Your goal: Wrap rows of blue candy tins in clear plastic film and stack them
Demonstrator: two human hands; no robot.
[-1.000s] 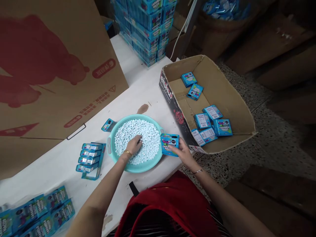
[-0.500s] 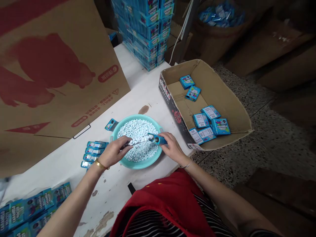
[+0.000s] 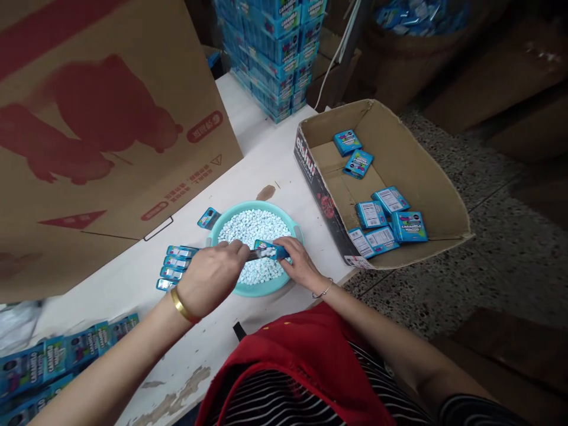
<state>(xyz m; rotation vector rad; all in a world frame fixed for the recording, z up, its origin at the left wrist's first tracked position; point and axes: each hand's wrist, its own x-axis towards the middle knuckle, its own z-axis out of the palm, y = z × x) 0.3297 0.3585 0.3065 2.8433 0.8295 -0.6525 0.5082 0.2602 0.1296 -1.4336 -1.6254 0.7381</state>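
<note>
My left hand (image 3: 215,275) is closed round a narrow metal scoop (image 3: 254,255), its far end at the mouth of a small blue candy box (image 3: 280,252). A few pale candies show on the scoop at the opening. My right hand (image 3: 299,260) grips this box from its right side, fingers wrapped round it. Both hands are over a turquoise basin (image 3: 252,290) filled with pale blue candies (image 3: 255,223). How deep the scoop reaches into the box is hard to see.
Several blue boxes (image 3: 177,261) lie left of the basin, a single box (image 3: 207,218) behind it. An open carton (image 3: 332,207) with several blue boxes stands at right. A large cardboard box (image 3: 133,195) and wrapped stacks (image 3: 275,71) stand farther back.
My left hand has moved right and tipped the loaded scoop toward the box. Fewer candies show on the scoop now. My right hand still holds the box.
</note>
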